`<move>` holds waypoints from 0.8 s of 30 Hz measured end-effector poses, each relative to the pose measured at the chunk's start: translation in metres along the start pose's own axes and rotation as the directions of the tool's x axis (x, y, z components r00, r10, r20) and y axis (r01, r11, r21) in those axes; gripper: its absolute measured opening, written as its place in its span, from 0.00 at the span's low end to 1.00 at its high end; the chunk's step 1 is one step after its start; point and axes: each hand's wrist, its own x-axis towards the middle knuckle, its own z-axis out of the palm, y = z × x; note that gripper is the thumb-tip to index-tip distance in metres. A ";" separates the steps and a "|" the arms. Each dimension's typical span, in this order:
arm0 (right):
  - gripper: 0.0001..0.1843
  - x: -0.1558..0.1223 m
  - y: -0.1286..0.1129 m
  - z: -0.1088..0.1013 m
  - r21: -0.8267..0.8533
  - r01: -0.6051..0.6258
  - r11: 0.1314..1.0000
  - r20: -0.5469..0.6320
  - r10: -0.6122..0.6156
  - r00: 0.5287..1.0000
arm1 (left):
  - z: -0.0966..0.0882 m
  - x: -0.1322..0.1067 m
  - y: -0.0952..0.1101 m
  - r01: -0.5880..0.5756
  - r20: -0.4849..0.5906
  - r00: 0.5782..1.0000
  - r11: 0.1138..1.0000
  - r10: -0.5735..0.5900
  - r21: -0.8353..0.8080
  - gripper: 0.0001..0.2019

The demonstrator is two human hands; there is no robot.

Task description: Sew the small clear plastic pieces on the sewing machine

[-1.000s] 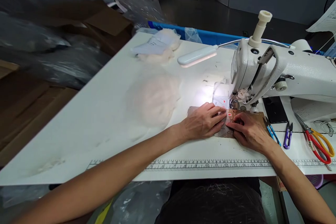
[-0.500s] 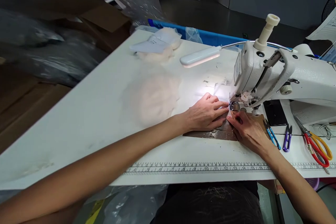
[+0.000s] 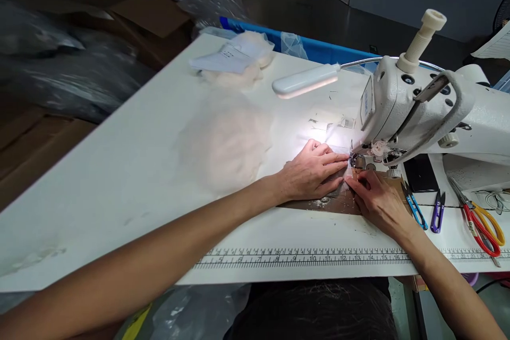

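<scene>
My left hand (image 3: 314, 172) lies flat with its fingers stretched out toward the presser foot of the white sewing machine (image 3: 384, 98). Under it is a thin, sheer white fabric (image 3: 339, 135), mostly hidden by the hand. Just in front of the needle area, my right hand (image 3: 378, 202) has thumb and fingertips closed in a pinch at the near edge of this fabric. Both hands rest over a brown, tape-like patch (image 3: 306, 205) on the table. The exact stitching point is hard to make out.
A sheer pale fabric piece (image 3: 227, 143) lies left of the hands; a bundle with paper (image 3: 227, 58) sits behind. A lamp (image 3: 305, 82) hangs over the work. Blue snips (image 3: 415, 207), purple snips (image 3: 438, 212), scissors (image 3: 482, 223) and a black phone-like slab (image 3: 420, 172) lie right.
The camera view has shifted slightly, so the machine head appears a little larger and farther right. Both hands keep nearly the same place and pose.
</scene>
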 end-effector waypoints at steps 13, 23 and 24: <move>0.19 -0.001 0.003 -0.001 -0.045 0.016 0.999 0.037 -0.014 0.999 | -0.001 0.002 0.008 0.016 0.010 1.000 0.997 -0.016 0.071 0.18; 0.17 -0.002 0.002 -0.002 -0.005 0.019 1.000 0.011 -0.019 1.000 | -0.005 0.000 0.001 0.051 0.091 0.995 0.998 -0.046 -0.046 0.17; 0.17 -0.002 0.002 -0.003 -0.005 0.016 1.000 0.006 -0.016 1.000 | -0.005 0.000 0.000 0.049 0.089 0.995 0.998 -0.045 -0.044 0.18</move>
